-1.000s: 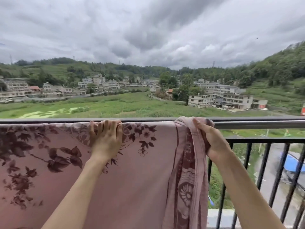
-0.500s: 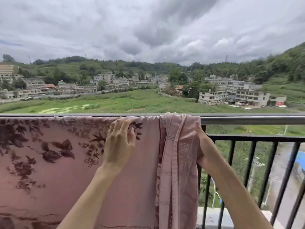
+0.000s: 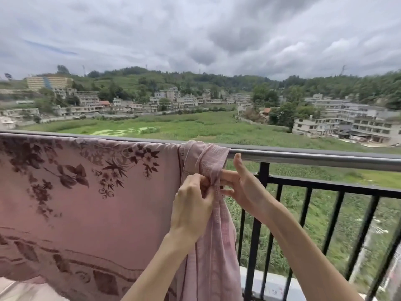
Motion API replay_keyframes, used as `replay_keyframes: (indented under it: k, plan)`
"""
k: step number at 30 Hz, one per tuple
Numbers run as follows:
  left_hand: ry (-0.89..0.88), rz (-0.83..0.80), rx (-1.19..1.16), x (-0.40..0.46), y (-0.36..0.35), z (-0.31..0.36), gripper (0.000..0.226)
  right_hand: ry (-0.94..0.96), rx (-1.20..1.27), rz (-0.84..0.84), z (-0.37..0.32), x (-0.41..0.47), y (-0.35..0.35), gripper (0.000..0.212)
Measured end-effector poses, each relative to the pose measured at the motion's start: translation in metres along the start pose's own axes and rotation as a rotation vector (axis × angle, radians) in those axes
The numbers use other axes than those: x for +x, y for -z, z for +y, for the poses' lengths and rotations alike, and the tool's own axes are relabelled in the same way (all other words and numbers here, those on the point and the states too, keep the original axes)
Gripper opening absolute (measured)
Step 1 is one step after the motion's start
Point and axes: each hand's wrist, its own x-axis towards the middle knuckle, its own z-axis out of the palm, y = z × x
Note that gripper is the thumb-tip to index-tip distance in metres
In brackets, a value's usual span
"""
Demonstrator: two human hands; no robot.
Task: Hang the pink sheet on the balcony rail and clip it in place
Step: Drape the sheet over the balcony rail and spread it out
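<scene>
The pink sheet (image 3: 91,192) is hanging over the balcony rail (image 3: 314,158), filling your view from nine o'clock to the centre, its flat flowered part draping down the near side. Its right edge is bunching into a narrow band (image 3: 208,213) that is looping over the rail at about one o'clock and trailing down toward six. Below the rail, black bars (image 3: 256,224) are running toward four o'clock. Your left hand (image 3: 191,205) is pinching the gathered band just under the rail, fingers curled closed on the cloth. Your right hand (image 3: 245,187) is sitting against the band's three o'clock side, thumb up, fingers partly open and reaching behind the cloth.
</scene>
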Motion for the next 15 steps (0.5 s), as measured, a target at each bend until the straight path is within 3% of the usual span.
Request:
replay_keyframes:
  k: [3, 7, 12, 15]
  plan:
    - [0.112, -0.061, -0.123, 0.006, 0.011, -0.007, 0.005, 0.001, 0.033, 0.035, -0.002, -0.002, 0.000, 0.056]
    - [0.240, -0.111, -0.372, 0.020, 0.030, -0.019, 0.006, -0.039, 0.284, 0.136, -0.007, 0.001, -0.002, 0.018]
    - [0.219, -0.101, -0.423, 0.028, 0.034, -0.017, 0.008, -0.269, 0.298, -0.010, -0.018, 0.003, -0.010, 0.020]
    - [0.181, -0.089, -0.419, 0.028, 0.030, -0.012, 0.008, -0.241, 0.244, 0.064, -0.034, 0.008, -0.007, 0.023]
